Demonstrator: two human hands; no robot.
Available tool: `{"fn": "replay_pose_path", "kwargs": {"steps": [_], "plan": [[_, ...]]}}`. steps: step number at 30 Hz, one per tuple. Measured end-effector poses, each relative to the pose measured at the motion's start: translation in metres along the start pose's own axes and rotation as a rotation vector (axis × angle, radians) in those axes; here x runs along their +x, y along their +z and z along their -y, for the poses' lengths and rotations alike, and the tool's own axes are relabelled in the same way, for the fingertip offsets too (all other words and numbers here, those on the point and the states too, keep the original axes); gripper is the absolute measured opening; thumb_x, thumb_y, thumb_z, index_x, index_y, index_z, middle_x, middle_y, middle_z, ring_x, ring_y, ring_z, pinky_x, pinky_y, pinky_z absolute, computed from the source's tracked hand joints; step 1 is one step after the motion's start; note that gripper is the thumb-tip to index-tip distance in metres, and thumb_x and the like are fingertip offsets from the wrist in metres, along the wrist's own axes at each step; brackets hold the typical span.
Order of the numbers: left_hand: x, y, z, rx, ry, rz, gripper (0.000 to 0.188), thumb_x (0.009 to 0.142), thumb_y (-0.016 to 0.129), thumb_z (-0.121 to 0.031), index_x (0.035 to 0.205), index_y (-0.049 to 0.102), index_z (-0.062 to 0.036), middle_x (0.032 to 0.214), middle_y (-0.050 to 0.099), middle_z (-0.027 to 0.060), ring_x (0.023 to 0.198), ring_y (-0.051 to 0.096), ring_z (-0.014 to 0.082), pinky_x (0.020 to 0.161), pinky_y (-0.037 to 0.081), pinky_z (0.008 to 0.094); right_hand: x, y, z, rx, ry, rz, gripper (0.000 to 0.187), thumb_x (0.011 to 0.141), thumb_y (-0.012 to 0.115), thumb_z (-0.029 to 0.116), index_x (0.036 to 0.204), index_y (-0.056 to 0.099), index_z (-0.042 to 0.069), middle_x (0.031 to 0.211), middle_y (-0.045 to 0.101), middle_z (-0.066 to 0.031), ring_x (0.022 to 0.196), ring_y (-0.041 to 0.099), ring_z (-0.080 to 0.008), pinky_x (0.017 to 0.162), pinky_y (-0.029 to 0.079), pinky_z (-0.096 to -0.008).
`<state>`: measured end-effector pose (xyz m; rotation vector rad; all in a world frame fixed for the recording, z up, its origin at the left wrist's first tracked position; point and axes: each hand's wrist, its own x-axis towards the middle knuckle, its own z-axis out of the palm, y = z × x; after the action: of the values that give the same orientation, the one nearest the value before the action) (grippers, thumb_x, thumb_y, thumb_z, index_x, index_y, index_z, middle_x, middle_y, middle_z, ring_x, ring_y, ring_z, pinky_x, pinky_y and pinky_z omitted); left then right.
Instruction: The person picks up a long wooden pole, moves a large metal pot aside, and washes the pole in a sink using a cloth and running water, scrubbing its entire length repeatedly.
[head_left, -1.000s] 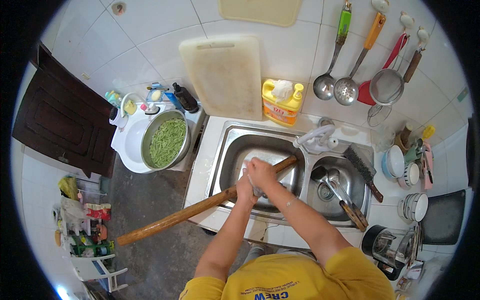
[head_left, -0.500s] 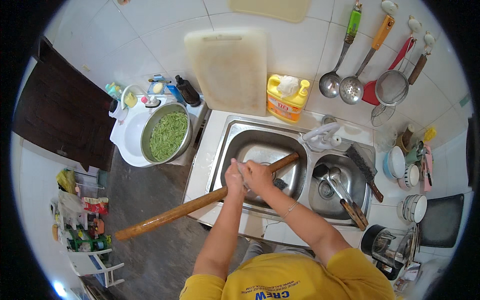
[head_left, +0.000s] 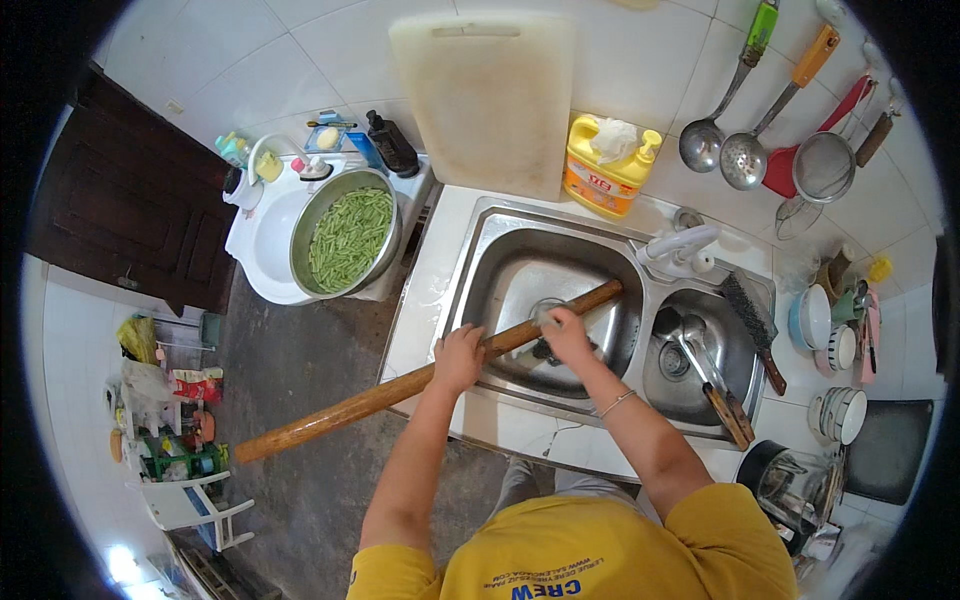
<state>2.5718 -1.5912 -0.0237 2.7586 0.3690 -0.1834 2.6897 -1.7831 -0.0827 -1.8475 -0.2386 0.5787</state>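
Observation:
A long, thick wooden pole [head_left: 370, 402] lies slanting across the sink's front left edge. Its far end rests over the large steel basin [head_left: 500, 280], while the near end sticks out above the floor at left. My left hand [head_left: 459, 358] is closed round the pole near the basin's front edge. Farther up the pole, my right hand [head_left: 568, 338] presses a small pale-grey wad [head_left: 546, 315] against the wood; its exact kind is unclear. Beneath the right hand, dark scrubbing material [head_left: 543, 351] lies in the basin, partly hidden.
A ladle and a slotted spoon [head_left: 715, 375] lie in the smaller basin, with a brush [head_left: 750, 318] beside it. A white faucet [head_left: 680, 248] stands behind. A yellow jug [head_left: 606, 170] and cutting board [head_left: 490, 110] stand at the wall. Left is a pot of cut green beans [head_left: 350, 240].
My hands, close together before, are now apart: the right has moved up the pole with the grey wad, and the left has taken hold of the pole. The view has shifted slightly.

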Motion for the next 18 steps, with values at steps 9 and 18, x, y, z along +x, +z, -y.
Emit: {"fn": "replay_pose_path", "kwargs": {"steps": [9,18], "plan": [[-0.028,0.002,0.015,0.107,0.079,-0.039,0.046,0.077,0.063,-0.015,0.121,0.050,-0.0055,0.106,0.058,0.0112,0.095,0.055,0.0286,0.080,0.041,0.0417,-0.017,0.059,0.006,-0.736,-0.652,0.267,0.054,0.080,0.062,0.029,0.127,0.043,0.010,0.127,0.044,-0.0130,0.125,0.035,-0.0280,0.108,0.017,-0.0458],[-0.030,0.013,0.015,0.098,0.116,-0.123,0.048,0.076,0.063,-0.014,0.121,0.050,-0.0042,0.111,0.056,0.0111,0.103,0.053,0.0270,0.087,0.039,0.0406,0.030,0.010,-0.012,-0.976,-0.585,0.311,0.046,0.063,0.074,0.024,0.100,0.054,0.007,0.096,0.057,-0.0124,0.096,0.053,-0.0294,0.086,0.040,-0.0389]]}}
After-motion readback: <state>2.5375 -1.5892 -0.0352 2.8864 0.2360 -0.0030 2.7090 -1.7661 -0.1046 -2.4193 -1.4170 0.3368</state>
